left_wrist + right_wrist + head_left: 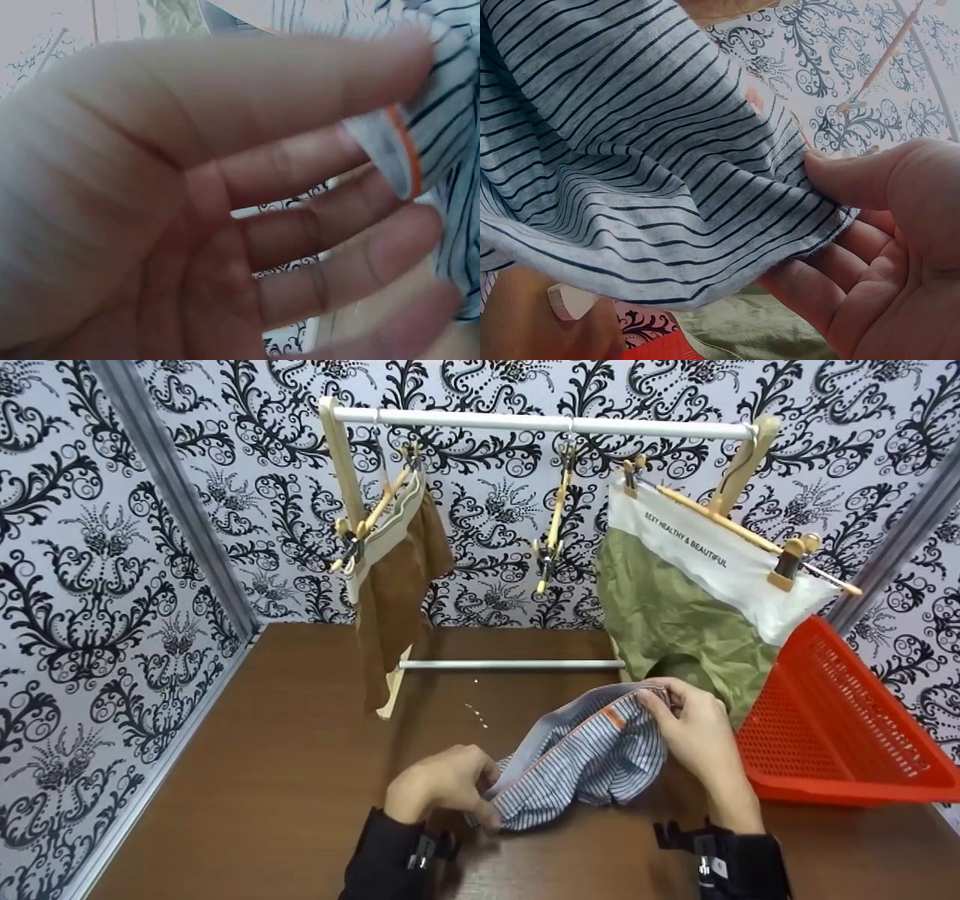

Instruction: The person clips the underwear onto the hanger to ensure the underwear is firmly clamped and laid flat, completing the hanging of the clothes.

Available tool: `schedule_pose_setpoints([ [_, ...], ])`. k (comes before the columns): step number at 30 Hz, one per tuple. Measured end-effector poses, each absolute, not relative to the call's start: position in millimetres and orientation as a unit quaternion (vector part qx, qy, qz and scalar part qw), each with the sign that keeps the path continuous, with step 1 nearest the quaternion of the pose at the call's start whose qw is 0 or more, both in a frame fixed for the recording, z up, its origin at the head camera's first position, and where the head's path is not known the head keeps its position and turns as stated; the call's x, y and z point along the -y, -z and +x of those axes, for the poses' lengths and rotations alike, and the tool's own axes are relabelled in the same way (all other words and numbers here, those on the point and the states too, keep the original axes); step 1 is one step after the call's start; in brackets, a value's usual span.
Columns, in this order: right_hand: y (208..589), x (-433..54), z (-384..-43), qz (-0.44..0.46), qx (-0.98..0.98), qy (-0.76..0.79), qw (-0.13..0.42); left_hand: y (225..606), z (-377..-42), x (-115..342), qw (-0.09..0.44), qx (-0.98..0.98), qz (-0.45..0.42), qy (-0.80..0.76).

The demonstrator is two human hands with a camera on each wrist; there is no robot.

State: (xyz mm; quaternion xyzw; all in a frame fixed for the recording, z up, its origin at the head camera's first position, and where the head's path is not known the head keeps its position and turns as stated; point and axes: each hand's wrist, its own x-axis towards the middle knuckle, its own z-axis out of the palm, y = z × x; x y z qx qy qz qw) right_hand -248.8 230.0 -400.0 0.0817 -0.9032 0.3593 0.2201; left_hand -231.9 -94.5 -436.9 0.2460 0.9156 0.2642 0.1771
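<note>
Grey-and-white striped shorts (577,765) with an orange-trimmed waistband stretch between the two hands, low over the brown table. My right hand (694,727) pinches the upper right end of the waistband, thumb in front and fingers behind. At the lower left end my left hand (446,780) pinches the band's other corner. The left wrist view shows the thumb (360,71) over the striped cloth (442,127), the other fingers loosely spread beneath. In the right wrist view the fabric (652,165) hangs in folds from the right thumb and fingers.
A rack with a white top rail (480,421) stands behind. On it hang a brown garment (401,585), a bare clip hanger (555,521) and a green garment (682,592) with a white waistband. A red basket (847,791) sits at right on the brown table (247,780).
</note>
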Motion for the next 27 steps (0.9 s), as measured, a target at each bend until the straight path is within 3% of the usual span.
schedule_pose_setpoints([
  [4, 398.9, -230.7, -248.0, 0.079, 0.904, -0.356, 0.224, 436.2, -231.6, 93.2, 0.179, -0.922, 0.238, -0.248],
  [14, 401.1, -235.8, -248.2, 0.077, 0.895, -0.361, 0.25, 431.1, -235.3, 120.1, 0.114, -0.916, 0.239, -0.301],
  [21, 395.3, -244.8, -242.7, 0.052, 0.888, -0.379, 0.257, 407.6, -233.1, 148.4, -0.043, -0.847, 0.238, -0.474],
  [27, 379.7, -244.7, -233.0, 0.066, 0.85, -0.468, 0.234, 384.1, -225.7, 140.3, -0.185, -0.741, 0.214, -0.609],
])
